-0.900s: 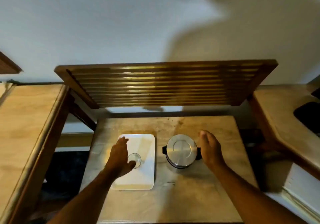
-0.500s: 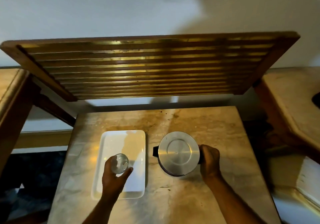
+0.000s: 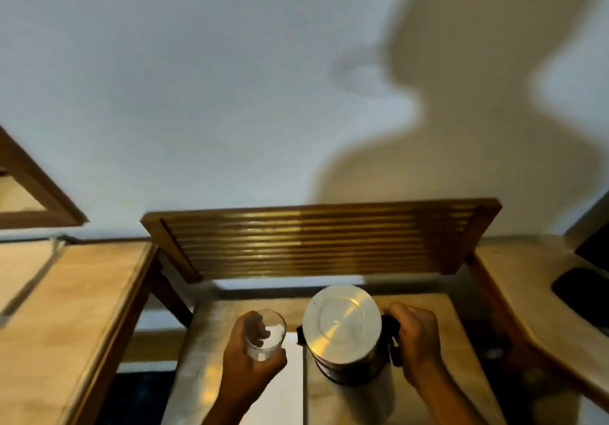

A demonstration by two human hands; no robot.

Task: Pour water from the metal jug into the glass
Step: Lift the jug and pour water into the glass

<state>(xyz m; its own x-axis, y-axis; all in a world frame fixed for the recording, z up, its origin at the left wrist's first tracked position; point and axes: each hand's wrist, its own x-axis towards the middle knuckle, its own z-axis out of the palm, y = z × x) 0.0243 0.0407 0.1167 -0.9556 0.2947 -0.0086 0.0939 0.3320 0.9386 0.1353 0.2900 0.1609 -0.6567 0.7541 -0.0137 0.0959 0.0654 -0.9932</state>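
Observation:
My left hand (image 3: 250, 363) grips a clear glass (image 3: 265, 334) and holds it upright, raised above the white tray (image 3: 290, 388). Just to its right is the metal jug (image 3: 342, 326), a steel cylinder with a flat lid and a small black spout facing the glass. My right hand (image 3: 417, 342) is closed around the jug's black handle on its right side, and the jug is lifted off the small marble-topped table (image 3: 211, 335). The jug looks upright. No water is visible in the glass.
A slatted wooden rack (image 3: 316, 240) leans behind the small table. Wooden counters stand to the left (image 3: 66, 309) and right (image 3: 527, 293); a dark object (image 3: 580, 289) lies on the right one. A pale wall fills the upper view.
Both hands closed on their objects and lifted them: the glass rose off the tray and the jug off the table, closer to the camera. The camera tilted upward.

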